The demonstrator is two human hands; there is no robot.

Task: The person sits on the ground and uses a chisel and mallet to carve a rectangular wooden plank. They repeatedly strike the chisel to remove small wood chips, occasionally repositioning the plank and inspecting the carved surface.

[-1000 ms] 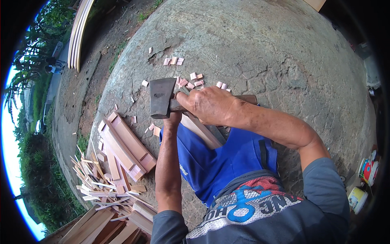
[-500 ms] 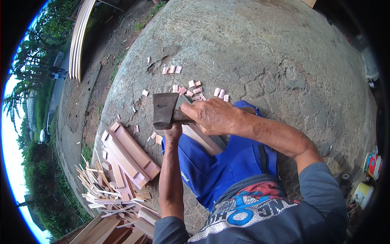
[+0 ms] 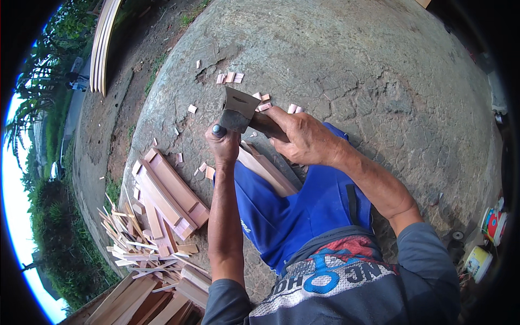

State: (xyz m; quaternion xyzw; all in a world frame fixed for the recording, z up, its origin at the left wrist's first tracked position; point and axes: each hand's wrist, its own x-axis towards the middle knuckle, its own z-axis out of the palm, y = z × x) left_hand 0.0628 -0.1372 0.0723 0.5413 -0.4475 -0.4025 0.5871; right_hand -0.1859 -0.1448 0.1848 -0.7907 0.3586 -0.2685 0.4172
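My right hand (image 3: 314, 138) is wrapped round the wooden handle (image 3: 269, 127) of a hatchet. The hatchet's dark steel head (image 3: 238, 108) is raised in front of my legs. Close by on the left, my left hand (image 3: 223, 147) is closed in a fist round what looks like a chisel. Only the chisel's round blue-grey handle end (image 3: 218, 130) shows above the fist; its blade is hidden. Below the hands, a pale wooden piece (image 3: 268, 170) lies between my legs in blue trousers (image 3: 319, 211).
Small pinkish wood offcuts (image 3: 230, 77) are scattered on the rough concrete floor (image 3: 336, 59). At left lie notched wooden pieces (image 3: 170, 192) beside a pile of thin strips (image 3: 143, 244). Planks (image 3: 130, 300) are at the lower left; paint buckets (image 3: 479, 262) stand at far right.
The hatchet head has swung up and right, away from above my left hand. My left hand has shifted slightly up and left, and the chisel's handle end now shows.
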